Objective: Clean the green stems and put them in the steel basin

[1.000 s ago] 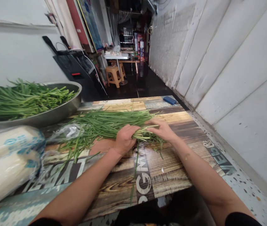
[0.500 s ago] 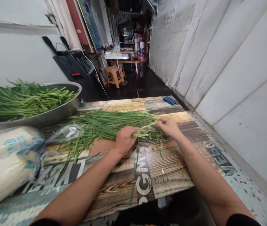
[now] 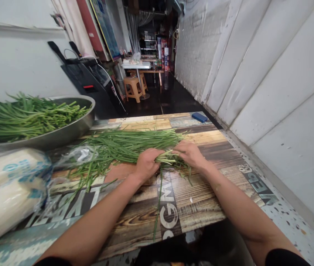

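A loose pile of long green chive stalks [image 3: 123, 146] lies across the wood-print table [image 3: 201, 207]. My left hand [image 3: 146, 164] is closed around the stalks near their pale cut ends. My right hand [image 3: 190, 153] rests just to the right of it, fingers curled on the same stalk ends [image 3: 168, 158]. One single stalk [image 3: 158, 201] lies toward me over the table's lettering.
A metal basin [image 3: 71, 129] heaped with more green stalks [image 3: 21, 118] stands at the back left. A white bagged roll [image 3: 7, 188] and crumpled clear plastic [image 3: 76, 155] lie at left. A blue object [image 3: 200, 117] sits at the far table edge. A white wall runs along the right.
My right hand went out to the right along the stalk ends, then came back in against my left hand. The left hand kept its grip in place.
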A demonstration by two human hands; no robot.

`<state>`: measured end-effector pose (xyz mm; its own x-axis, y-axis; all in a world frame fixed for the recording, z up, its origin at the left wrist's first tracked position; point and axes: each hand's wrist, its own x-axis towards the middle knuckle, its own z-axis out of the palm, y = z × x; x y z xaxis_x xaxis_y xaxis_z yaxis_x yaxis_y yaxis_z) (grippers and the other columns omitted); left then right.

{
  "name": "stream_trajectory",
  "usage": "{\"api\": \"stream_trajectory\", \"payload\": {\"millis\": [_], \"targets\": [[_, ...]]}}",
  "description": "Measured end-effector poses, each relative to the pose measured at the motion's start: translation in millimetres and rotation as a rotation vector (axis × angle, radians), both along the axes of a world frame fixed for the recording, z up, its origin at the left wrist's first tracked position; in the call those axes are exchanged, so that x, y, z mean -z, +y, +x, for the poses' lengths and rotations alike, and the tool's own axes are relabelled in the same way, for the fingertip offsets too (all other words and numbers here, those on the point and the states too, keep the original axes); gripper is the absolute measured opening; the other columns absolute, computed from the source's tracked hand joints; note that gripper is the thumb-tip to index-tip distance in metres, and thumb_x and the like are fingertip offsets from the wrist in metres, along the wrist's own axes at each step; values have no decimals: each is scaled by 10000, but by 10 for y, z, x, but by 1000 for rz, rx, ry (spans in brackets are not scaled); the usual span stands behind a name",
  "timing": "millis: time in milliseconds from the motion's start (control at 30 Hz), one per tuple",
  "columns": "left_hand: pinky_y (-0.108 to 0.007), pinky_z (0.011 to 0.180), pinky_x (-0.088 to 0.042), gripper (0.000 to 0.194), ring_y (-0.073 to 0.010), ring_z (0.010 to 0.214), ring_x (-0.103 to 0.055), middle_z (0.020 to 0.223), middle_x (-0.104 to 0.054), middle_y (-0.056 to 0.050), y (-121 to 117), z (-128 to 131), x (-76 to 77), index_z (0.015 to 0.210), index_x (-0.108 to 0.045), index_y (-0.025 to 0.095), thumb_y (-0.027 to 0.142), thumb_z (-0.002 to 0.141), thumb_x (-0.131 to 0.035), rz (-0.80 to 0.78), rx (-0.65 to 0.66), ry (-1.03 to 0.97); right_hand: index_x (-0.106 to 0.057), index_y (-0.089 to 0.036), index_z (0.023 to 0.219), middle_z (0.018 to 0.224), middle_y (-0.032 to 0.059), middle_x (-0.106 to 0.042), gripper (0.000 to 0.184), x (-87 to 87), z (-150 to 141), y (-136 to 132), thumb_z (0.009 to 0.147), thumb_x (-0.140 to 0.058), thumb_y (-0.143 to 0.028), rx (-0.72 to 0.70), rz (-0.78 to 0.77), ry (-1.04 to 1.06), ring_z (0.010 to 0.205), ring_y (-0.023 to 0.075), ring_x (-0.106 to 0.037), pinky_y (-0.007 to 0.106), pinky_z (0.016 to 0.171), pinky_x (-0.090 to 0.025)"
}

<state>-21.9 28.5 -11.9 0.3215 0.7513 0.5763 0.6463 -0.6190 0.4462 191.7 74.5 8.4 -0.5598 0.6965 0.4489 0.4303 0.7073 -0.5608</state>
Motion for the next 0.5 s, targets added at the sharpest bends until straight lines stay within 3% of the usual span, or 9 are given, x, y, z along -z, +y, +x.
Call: {"api": "stream_trajectory", "payload": {"millis": [133,200,300,500], "targets": [[-290,747,-487,279,-176,792,-621,863,-718,-48,-3,-9,-6,947,-708,184,141,770,-497,35,-10,-20,-749,-186,779,808,46,-727,209,14,-117,-78,725,-696,-381,137,-461,375,796,197,-631,323,770,-462],[-289,741,-488,273,-175,780,-622,855,-717,-51,-10,1,-16,943,-704,174,136,770,-496,58,-14,-23,-751,-185,778,805,37,-728,246,15,-182,-121,662,-732,-401,212,-621,504,804,205,-641,332,792,-467],[-288,752,-493,262,-173,782,-628,861,-717,-54,-22,20,-32,950,-695,166,140,779,-499,57,-24,-7,-743,-179,740,777,31,-719,268,17,-246,-146,601,-759,-408,278,-677,613,802,202,-634,339,822,-458],[-304,790,-501,340,-192,841,-637,906,-717,-66,-28,1,14,963,-683,152,81,693,-488,95,-46,19,-700,-170,728,812,27,-693,265,11,-118,-36,600,-736,-399,365,-617,752,813,173,-603,317,826,-439]]}}
